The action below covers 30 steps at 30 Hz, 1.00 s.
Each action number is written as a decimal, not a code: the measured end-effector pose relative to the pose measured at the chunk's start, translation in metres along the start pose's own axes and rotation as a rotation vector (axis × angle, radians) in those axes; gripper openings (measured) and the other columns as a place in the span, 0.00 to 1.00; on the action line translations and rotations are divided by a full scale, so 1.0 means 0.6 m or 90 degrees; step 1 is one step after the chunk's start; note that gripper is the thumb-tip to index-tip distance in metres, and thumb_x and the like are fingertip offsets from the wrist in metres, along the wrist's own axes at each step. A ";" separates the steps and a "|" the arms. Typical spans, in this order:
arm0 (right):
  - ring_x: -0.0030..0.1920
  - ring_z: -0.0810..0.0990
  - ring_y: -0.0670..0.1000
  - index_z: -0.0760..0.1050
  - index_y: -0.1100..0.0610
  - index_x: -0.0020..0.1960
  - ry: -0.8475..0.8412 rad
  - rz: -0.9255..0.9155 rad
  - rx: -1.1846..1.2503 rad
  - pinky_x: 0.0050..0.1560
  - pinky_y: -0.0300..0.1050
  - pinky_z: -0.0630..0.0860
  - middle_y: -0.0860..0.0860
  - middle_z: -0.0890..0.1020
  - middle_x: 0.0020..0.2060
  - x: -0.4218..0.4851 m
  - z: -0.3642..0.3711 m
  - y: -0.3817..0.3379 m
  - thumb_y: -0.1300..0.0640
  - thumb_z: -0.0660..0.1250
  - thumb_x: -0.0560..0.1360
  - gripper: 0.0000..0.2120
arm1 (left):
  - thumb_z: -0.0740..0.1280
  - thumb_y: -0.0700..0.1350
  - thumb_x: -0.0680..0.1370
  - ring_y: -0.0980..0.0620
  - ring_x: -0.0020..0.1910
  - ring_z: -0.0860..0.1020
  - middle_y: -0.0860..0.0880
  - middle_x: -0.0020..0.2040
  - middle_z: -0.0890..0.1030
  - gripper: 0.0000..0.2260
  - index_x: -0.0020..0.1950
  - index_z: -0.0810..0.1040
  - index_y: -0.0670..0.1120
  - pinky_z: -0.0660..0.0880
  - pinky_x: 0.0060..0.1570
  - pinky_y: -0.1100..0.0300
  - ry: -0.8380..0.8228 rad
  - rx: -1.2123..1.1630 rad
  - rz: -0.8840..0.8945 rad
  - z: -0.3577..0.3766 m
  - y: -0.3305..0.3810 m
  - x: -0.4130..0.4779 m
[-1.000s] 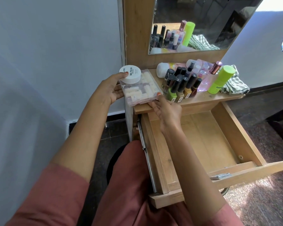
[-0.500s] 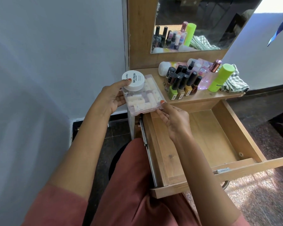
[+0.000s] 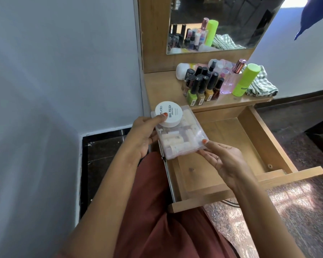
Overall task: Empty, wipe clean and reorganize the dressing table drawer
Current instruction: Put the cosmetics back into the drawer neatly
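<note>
Fingers [image 3: 152,137] of the left hand [image 3: 144,135] grasp the left edge of a clear pouch [image 3: 181,138] from beneath. The thumb above them clamps a white nail polish remover tub [image 3: 169,113] flat onto the pouch. Judgement: the tub is pinned so both items travel as one load.

Right of those fingers, the pouch is held level and packed with small pale bottles. It hangs above the near left corner of the open drawer [image 3: 231,135], apart from the wood.

The right hand [image 3: 226,161] lies palm up. Its thumb pinches the near right corner of the pouch against the fingers underneath, seemingly to stop the soft bag sagging.

Beyond the right fingertips the drawer floor shows bare wood, so emptying appears done. Whether it has been wiped cannot be told.

Farther beyond, on the dressing table top [image 3: 162,90], stand the nail polish bottles [image 3: 201,88]. To their right are a pink perfume bottle [image 3: 229,81], a lime green canister [image 3: 246,80] and a checked cloth [image 3: 261,84]. Judgement: these are parked there awaiting return, and the pouch goes into the drawer first.
</note>
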State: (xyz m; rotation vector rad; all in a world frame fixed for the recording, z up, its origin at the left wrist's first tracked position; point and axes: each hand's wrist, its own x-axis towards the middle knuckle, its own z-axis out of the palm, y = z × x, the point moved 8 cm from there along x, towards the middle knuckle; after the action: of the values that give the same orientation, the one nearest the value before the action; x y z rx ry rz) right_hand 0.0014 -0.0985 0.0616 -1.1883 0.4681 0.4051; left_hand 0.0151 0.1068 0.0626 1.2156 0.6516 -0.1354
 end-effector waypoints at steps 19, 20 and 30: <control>0.26 0.82 0.47 0.75 0.74 0.52 0.037 0.104 -0.439 0.29 0.34 0.80 0.66 0.80 0.47 0.074 -0.131 -0.046 0.68 0.68 0.70 0.13 | 0.62 0.43 0.79 0.52 0.46 0.77 0.48 0.54 0.77 0.10 0.59 0.70 0.43 0.75 0.54 0.56 -0.033 0.133 0.003 0.146 -0.096 0.021; 0.25 0.82 0.47 0.75 0.74 0.52 0.045 0.097 -0.455 0.28 0.34 0.79 0.66 0.80 0.48 0.081 -0.132 -0.047 0.68 0.68 0.70 0.12 | 0.61 0.42 0.79 0.52 0.47 0.77 0.46 0.56 0.77 0.11 0.61 0.70 0.42 0.75 0.50 0.58 -0.025 0.137 0.001 0.149 -0.100 0.025; 0.25 0.80 0.51 0.73 0.75 0.53 0.069 0.126 -0.485 0.23 0.34 0.77 0.67 0.78 0.49 0.127 -0.132 -0.024 0.70 0.68 0.71 0.13 | 0.59 0.44 0.79 0.46 0.59 0.74 0.43 0.63 0.73 0.14 0.64 0.69 0.43 0.72 0.59 0.57 0.051 0.197 -0.014 0.144 -0.141 0.075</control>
State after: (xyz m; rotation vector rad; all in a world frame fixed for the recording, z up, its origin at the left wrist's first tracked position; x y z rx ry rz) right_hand 0.0621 -0.1739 0.0074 -1.9138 0.5457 0.7298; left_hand 0.0490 0.0089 -0.0146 1.5176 0.7324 -0.2126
